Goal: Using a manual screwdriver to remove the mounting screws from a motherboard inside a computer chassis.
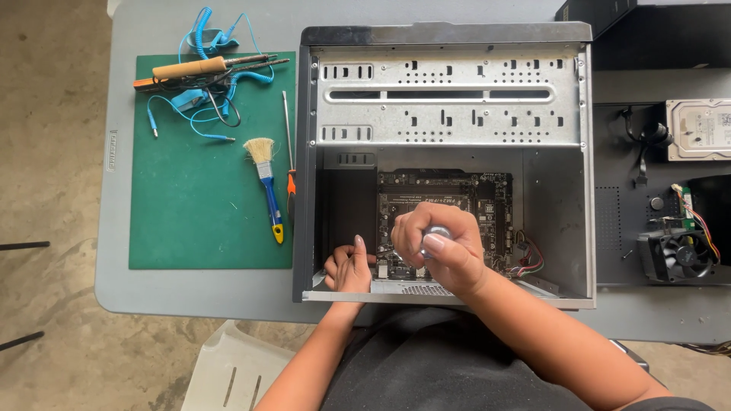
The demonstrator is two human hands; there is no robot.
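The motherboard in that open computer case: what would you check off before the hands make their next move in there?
1. Right hand has a firm grip on the screwdriver handle: ok, fingers wrap it.
2. Screwdriver tip seated on a screw: cannot tell, the hand hides it.
3. Left hand is inside the case beside the motherboard, by the shaft: ok, though what it touches is hidden.
4. Red wires at the board's right edge lie apart from the hands: ok.
5. Spare long screwdriver and brush lie on the green mat, out of the case: ok.
6. Blue antistatic strap worn: not ok, it lies on the mat.
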